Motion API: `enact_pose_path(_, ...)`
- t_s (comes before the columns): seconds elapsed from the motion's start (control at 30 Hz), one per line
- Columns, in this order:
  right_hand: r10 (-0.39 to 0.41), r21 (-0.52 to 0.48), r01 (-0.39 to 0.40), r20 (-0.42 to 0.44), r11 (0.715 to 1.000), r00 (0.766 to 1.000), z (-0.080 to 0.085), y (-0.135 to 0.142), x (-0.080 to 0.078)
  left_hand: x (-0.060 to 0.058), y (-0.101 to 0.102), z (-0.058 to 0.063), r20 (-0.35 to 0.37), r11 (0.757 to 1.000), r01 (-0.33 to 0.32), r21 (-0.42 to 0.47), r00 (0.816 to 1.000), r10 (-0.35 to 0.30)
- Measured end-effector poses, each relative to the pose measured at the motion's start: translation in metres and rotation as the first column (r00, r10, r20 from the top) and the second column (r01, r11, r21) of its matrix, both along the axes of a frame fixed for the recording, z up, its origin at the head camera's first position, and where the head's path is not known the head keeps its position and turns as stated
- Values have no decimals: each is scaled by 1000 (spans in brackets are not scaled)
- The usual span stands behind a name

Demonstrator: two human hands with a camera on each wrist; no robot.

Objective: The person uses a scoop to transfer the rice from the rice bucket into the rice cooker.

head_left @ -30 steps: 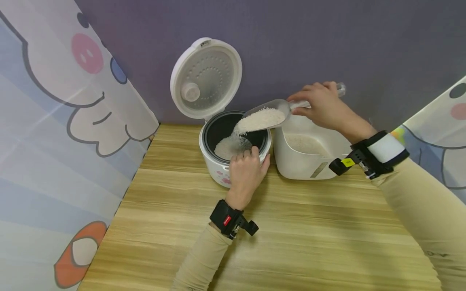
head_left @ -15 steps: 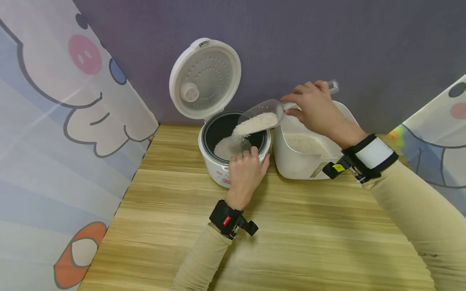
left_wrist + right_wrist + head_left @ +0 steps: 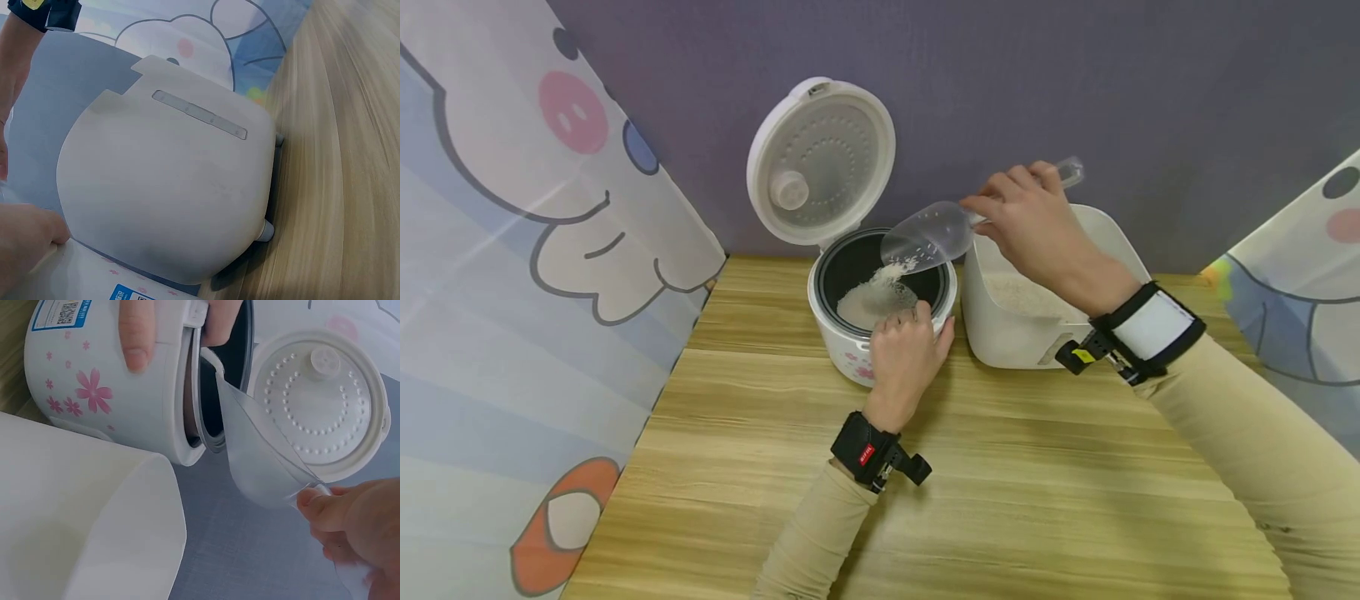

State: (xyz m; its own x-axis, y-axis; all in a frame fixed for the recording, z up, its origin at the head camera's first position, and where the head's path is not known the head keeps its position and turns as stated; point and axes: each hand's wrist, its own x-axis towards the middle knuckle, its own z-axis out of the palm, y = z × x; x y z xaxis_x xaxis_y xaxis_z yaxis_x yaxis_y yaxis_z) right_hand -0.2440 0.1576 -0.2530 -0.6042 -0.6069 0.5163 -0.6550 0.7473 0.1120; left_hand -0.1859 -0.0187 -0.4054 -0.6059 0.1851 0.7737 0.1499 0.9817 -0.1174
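Observation:
My right hand (image 3: pixel 1033 229) grips the handle of a clear plastic scoop (image 3: pixel 928 236), seen close up in the right wrist view. The scoop tilts down over the black inner pot (image 3: pixel 857 254) of a white rice cooker (image 3: pixel 842 354) with pink flowers. A few grains cling to the scoop, and rice (image 3: pixel 891 271) falls from its lip onto the rice heap (image 3: pixel 865 307) in the pot. My left hand (image 3: pixel 904 358) holds the cooker's front rim, fingers over the edge and thumb against the outer wall (image 3: pixel 134 340). The cooker's lid (image 3: pixel 823 162) stands raised behind.
Right of the cooker stands a white rice bin (image 3: pixel 1000 337) with rice inside, its top uncovered, below my right forearm. Both rest on a wooden table (image 3: pixel 760 450). A grey wall (image 3: pixel 1000 83) rises close behind, and a cartoon-printed sheet (image 3: pixel 482 350) borders the left side.
My right hand has moved left and tipped the scoop further. The mound of rice in the scoop has slid into the pot, leaving only a few grains. My left hand has stayed put.

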Motion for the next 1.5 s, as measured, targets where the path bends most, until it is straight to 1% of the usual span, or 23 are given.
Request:
enact_pose_path(0.07, 5, 8, -4, -17, 1000, 1000, -1, -2, 1, 0, 0, 0, -5, 1000, 3, 5, 1000, -3)
enact_pose_path(0.27, 22, 38, -19, -72, 999, 997, -3, -5, 2, 0, -1, 0, 17, 1000, 6, 5, 1000, -6)
enact_pose_path(0.4, 30, 52, -25, -99, 998, 995, -5, -5, 1, 0, -1, 0, 18, 1000, 9, 8, 1000, -9)
enact_pose_path(0.53, 24, 50, -20, -94, 999, 995, -6, -5, 2, 0, 0, -1, 20, 1000, 8, 6, 1000, -8)
enact_pose_path(0.73, 10, 21, -9, -70, 1000, 998, -8, 0, 2, -1, 0, 0, -8, 1000, 11, 12, 1000, -11)
enact_pose_path(0.93, -13, -41, 12, -9, 999, 1000, -9, 11, 2, 0, 1, 0, -13, 1000, 5, 3, 1000, -5)
enact_pose_path(1.13, -33, -142, 39, 44, 989, 998, -12, 30, 3, 1, 0, 0, -3, 1000, -1, -6, 1000, 1)
enact_pose_path(1.23, -69, -177, 85, 98, 980, 993, -12, 43, 3, 1, 0, -1, -5, 1000, -2, -3, 1000, 2)
enact_pose_path(1.37, -130, -199, 166, 184, 966, 974, -16, 62, 3, 0, -1, 0, -4, 1000, -5, -1, 1000, 5)
enact_pose_path(1.5, -165, -239, 216, 217, 947, 962, -24, 81, 4, 1, -2, 0, 6, 1000, -3, -6, 1000, 3)
